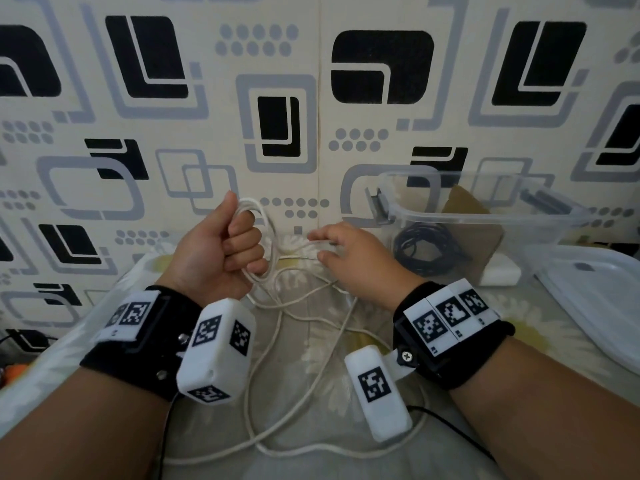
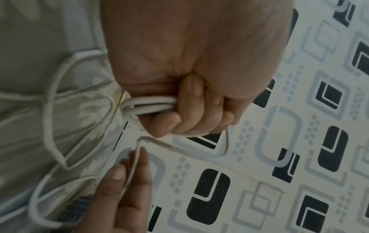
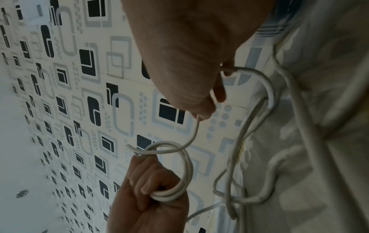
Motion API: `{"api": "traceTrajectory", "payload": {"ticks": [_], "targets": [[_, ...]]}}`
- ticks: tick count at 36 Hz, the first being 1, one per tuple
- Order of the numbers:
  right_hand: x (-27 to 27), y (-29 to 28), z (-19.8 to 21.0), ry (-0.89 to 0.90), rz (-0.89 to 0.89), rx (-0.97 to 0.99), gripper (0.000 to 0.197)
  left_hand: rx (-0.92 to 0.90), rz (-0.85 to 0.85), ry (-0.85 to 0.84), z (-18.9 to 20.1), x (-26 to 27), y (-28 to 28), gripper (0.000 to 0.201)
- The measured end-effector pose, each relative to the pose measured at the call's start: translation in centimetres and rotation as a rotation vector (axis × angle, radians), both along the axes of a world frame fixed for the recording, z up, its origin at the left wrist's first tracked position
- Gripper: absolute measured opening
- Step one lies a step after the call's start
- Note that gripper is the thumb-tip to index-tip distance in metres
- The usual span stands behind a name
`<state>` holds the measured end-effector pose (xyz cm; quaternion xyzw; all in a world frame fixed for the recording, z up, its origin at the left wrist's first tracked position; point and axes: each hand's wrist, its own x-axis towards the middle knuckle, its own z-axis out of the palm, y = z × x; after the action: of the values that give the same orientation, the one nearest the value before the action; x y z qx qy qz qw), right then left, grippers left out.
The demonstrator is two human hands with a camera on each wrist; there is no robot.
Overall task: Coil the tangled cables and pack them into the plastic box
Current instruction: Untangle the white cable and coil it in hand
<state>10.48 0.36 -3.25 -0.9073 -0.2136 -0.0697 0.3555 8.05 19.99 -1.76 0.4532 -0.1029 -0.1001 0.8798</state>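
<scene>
My left hand (image 1: 246,247) is a raised fist that grips a small coil of white cable (image 1: 268,237), a few loops round the fingers. In the left wrist view the coil (image 2: 147,105) passes under the curled fingers (image 2: 191,100). My right hand (image 1: 329,249), just right of the coil, pinches the same cable; the right wrist view shows the strand (image 3: 194,132) running from that pinch to the coil (image 3: 186,167). The rest of the cable (image 1: 277,344) lies tangled on the flowered cloth. The clear plastic box (image 1: 485,216) stands to the right and holds a coiled black cable (image 1: 426,251).
The box's lid (image 1: 595,299) lies on the cloth at the far right. A white adapter (image 1: 498,271) and a brown card piece (image 1: 464,202) show through the box. The patterned wall (image 1: 277,116) rises close behind the hands. A thin black wire (image 1: 450,427) runs under my right forearm.
</scene>
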Motion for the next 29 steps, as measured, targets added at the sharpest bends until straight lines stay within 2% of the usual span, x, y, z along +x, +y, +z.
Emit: {"api": "traceTrajectory", "payload": {"ticks": [4, 7, 10, 12, 14, 16, 18, 19, 22, 27, 29], "targets": [[-0.5, 0.3, 0.7, -0.228, 0.072, -0.118, 0.051, -0.041, 0.080, 0.016, 0.1, 0.2, 0.0, 0.056], [-1.0, 0.6, 1.0, -0.187, 0.184, -0.093, 0.063, -0.143, 0.034, 0.001, -0.2, 0.4, 0.6, 0.054], [-1.2, 0.7, 0.7, -0.073, 0.267, -0.159, 0.071, -0.282, -0.163, -0.035, -1.1, 1.2, 1.6, 0.051], [-1.2, 0.6, 0.5, -0.039, 0.280, -0.180, 0.064, -0.371, -0.389, -0.052, -1.5, 1.8, 2.2, 0.051], [-1.2, 0.6, 0.5, -0.018, 0.291, -0.162, 0.057, -0.402, -0.495, -0.062, -1.6, 2.2, 2.5, 0.054], [-1.3, 0.8, 0.6, -0.001, 0.330, -0.087, 0.045, -0.367, -0.441, -0.056, -1.6, 2.1, 2.4, 0.055], [-1.5, 1.1, 0.7, -0.030, 0.358, 0.056, 0.020, -0.299, -0.289, -0.041, -1.4, 1.6, 2.1, 0.055], [-1.6, 1.1, 0.7, -0.034, 0.348, 0.150, 0.013, -0.273, -0.214, -0.033, -1.2, 1.3, 1.8, 0.055], [-1.4, 1.0, 0.8, -0.021, 0.307, 0.456, 0.017, -0.248, -0.134, -0.012, -1.0, 1.1, 1.7, 0.057], [-1.2, 0.9, 1.1, 0.038, 0.177, 0.696, 0.019, -0.337, -0.468, -0.031, -1.1, 1.3, 2.0, 0.056], [-0.8, 0.9, 0.8, 0.061, 0.113, 0.714, 0.023, -0.338, -0.522, -0.048, -0.9, 1.0, 1.9, 0.053]]}}
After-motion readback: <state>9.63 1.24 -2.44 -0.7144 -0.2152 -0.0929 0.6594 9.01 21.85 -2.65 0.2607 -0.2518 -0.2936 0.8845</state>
